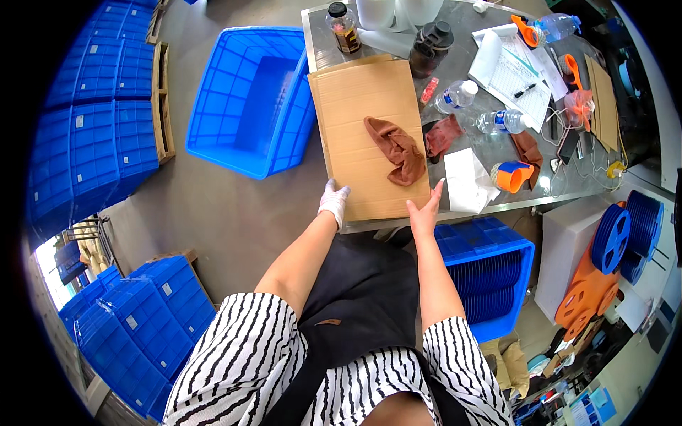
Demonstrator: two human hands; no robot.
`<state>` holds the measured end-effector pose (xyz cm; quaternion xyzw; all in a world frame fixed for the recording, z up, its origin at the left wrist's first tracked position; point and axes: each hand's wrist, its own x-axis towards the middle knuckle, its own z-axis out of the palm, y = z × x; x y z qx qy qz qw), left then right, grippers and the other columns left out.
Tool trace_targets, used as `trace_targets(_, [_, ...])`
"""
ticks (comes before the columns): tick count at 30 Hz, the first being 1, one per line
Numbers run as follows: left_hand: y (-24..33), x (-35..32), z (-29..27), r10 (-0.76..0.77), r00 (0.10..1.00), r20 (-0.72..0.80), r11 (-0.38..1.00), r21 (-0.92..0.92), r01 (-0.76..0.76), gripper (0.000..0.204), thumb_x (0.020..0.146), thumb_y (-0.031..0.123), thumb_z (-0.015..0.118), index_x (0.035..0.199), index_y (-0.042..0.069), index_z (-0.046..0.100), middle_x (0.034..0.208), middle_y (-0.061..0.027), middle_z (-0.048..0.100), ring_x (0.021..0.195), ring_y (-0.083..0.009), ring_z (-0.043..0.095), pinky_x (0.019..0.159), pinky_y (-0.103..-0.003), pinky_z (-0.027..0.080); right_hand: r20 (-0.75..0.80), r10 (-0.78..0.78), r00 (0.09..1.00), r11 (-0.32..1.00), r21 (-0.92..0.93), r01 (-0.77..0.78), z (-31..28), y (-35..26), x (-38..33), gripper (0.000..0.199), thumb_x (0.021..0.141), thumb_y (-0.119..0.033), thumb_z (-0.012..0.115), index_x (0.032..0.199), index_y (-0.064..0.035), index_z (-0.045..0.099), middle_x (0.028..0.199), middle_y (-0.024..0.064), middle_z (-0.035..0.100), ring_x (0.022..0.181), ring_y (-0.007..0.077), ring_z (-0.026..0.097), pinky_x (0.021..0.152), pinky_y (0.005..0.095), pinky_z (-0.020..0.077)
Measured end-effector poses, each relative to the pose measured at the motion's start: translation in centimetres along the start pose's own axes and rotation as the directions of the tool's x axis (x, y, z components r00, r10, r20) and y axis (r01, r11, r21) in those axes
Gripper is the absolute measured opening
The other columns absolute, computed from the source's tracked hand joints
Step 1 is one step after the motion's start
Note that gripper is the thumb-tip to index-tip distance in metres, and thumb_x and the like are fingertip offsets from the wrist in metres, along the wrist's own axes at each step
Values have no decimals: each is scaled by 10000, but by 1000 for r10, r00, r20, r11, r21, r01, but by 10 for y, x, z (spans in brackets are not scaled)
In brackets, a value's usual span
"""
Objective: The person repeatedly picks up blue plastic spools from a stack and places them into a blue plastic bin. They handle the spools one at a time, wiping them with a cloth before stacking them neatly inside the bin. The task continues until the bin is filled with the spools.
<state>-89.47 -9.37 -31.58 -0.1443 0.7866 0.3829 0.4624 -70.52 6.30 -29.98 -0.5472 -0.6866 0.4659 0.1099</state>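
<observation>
Wearing a black-and-white striped top (241, 355) with a dark apron (362, 298) over it, nearest of all. Reaching forward with both forearms toward the near edge of a flat brown corrugated cardboard sheet (355, 128). Pressing the left hand (334, 200), in a white glove, against the sheet's near left corner, fingers curled over the edge and gripping it. Laying the bare right hand (425, 210) on the sheet's near right corner, fingers straight and spread, palm flat on the card, not closing round anything.

Resting the cardboard on a grey metal table (490, 53), its near edge hanging slightly over the table's near rim. Carrying a crumpled rust-brown cloth (396, 150) near the middle of the sheet, well apart from both hands.

Sitting on the floor under the table's near right side, a blue plastic crate (522, 248) holding stacked blue discs. Standing left of the table, a large empty blue plastic tub (249, 99).

Lying just right of the cardboard, a second brown rag (444, 135), a white paper sheet (465, 181) and an orange-and-blue tape dispenser (513, 175). Lying farther off, two clear water bottles (501, 121), and at the far edge a brown-liquid bottle with a black cap (344, 28).
</observation>
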Motion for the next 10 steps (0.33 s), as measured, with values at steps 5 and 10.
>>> trace_targets(5, [0, 2, -1, -4, 1000, 11, 998, -67, 5, 717, 891, 190, 648, 1498, 41, 297, 1443, -186, 463, 1313, -295, 459, 1073, -381, 364, 13, 98, 995, 991, 86, -99, -5, -12, 1, 1039, 769, -9, 732, 1557, -155, 71, 1434, 202, 406, 1259, 330, 478, 1045, 397, 398])
trace_targets(10, [3, 4, -17, 42, 999, 30, 996, 77, -45, 718, 880, 272, 654, 1489, 60, 337, 1446, -181, 470, 1336, -316, 453, 1093, -369, 354, -6, 65, 998, 998, -3, -65, -19, -24, -1, 1034, 777, -59, 741, 1560, -199, 80, 1530, 173, 314, 1318, 353, 425, 1074, 399, 375])
